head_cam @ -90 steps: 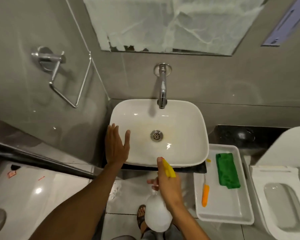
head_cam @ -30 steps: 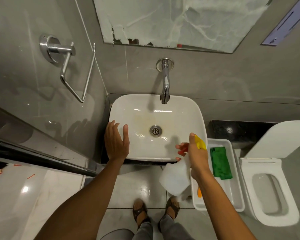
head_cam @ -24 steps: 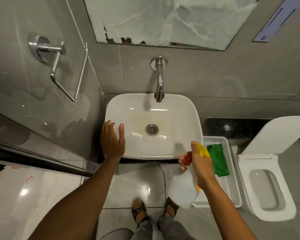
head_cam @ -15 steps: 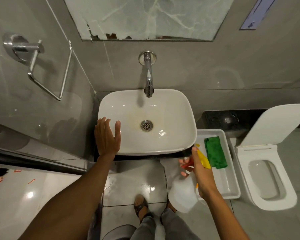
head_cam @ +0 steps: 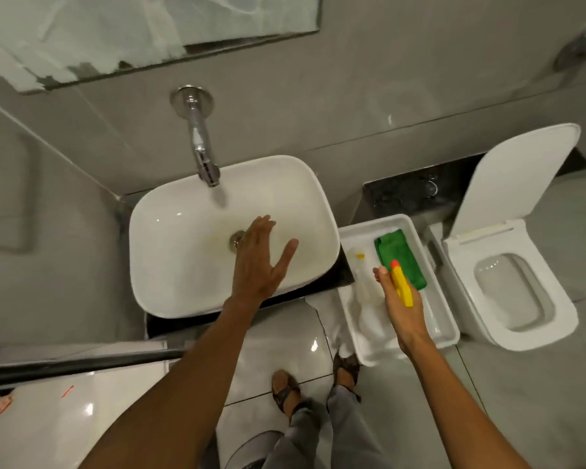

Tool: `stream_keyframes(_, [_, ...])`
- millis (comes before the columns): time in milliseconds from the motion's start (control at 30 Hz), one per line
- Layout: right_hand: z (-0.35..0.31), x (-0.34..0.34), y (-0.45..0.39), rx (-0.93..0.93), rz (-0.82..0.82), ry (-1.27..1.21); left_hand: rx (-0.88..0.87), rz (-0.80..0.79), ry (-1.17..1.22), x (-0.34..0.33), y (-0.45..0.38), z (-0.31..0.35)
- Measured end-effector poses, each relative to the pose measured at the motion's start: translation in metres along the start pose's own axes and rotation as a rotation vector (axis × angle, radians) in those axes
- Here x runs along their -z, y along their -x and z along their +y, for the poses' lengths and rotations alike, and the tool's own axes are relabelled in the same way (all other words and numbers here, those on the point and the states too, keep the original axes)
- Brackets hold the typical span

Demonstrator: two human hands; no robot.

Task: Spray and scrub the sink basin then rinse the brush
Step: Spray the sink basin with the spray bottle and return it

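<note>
The spray bottle was gripped by the right hand over the white tray, at three o'clock of the sink basin; the left hand was spread empty. Scrubbing and rinsing seemingly remained undone.

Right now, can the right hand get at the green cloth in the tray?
Probably not without letting go first. The right hand hovers over the white tray, right beside the green cloth, and nothing lies between them, but its fingers are wrapped around the spray bottle.
</note>
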State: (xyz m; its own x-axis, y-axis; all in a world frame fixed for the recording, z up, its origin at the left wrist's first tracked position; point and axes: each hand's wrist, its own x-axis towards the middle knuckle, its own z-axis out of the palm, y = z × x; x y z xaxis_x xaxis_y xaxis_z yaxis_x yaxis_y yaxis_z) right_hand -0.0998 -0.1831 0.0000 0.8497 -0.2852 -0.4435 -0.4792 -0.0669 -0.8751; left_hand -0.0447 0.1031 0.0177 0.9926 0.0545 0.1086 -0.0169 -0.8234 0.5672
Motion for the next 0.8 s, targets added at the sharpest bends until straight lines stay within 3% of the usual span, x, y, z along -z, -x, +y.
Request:
stream_keyframes(200, [0.054,0.041,-0.049,-0.08,0.166,-0.073,-0.218,-0.156,-0.046,-0.047,-0.026,0.045])
stream_keyframes(300, [0.081,0.059,-0.068,-0.058,0.175,-0.085,-0.286,-0.197,-0.058,-0.066,-0.033,0.056])
stream_keyframes(467, [0.119,0.069,-0.098,-0.046,0.101,-0.049,-0.341,-0.225,-0.145,-0.092,-0.032,0.057])
stream_keyframes(800, [0.15,0.083,-0.101,-0.046,0.1,-0.013,-0.326,-0.202,-0.158,-0.103,-0.034,0.052])
